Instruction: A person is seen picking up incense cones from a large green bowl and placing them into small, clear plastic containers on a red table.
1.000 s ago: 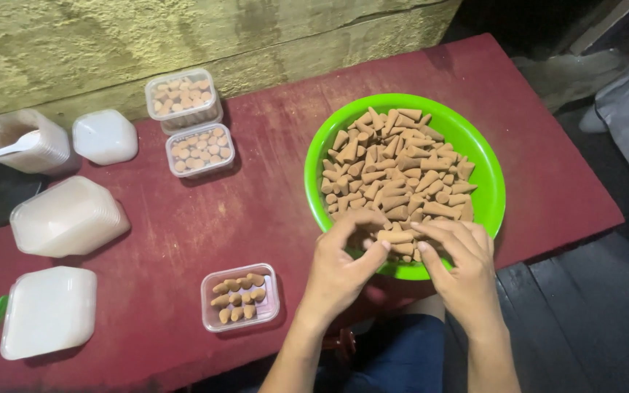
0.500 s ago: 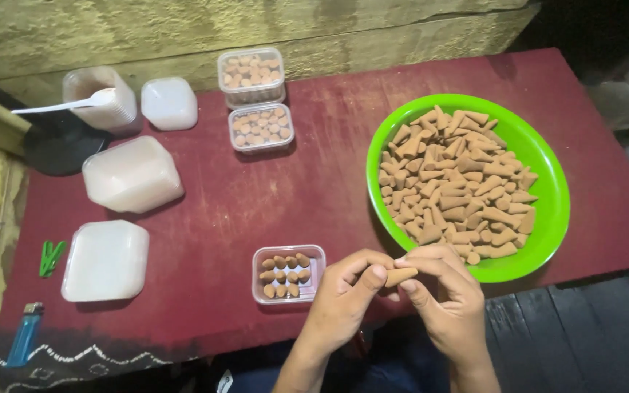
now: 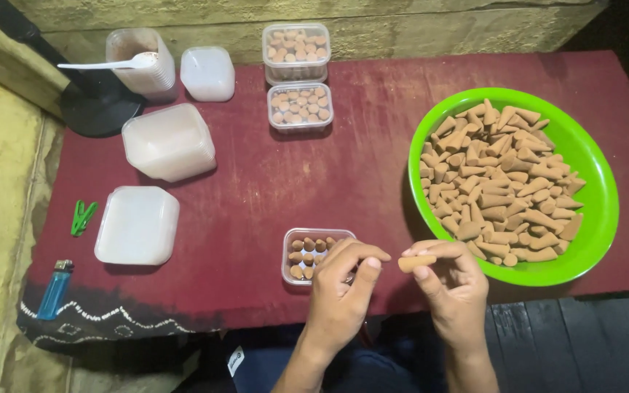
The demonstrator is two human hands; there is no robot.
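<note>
A dark red desk [image 3: 256, 189] with a worn, matte top stands against a rough plaster wall. From the head camera, the right hand [image 3: 456, 287] pinches one tan cone [image 3: 416, 263] between thumb and fingertips, held above the desk edge just left of the green bowl [image 3: 595, 218], a glossy round plastic dish heaped with similar chalky, tapered cones. The left hand [image 3: 340, 291] hovers with fingers loosely curled and empty, over a small clear tray [image 3: 290, 276] partly filled with upright cones. The cone looks crumbly; a tight pinch could chip its tip, and a nudge from the left hand could topple the standing cones.
</note>
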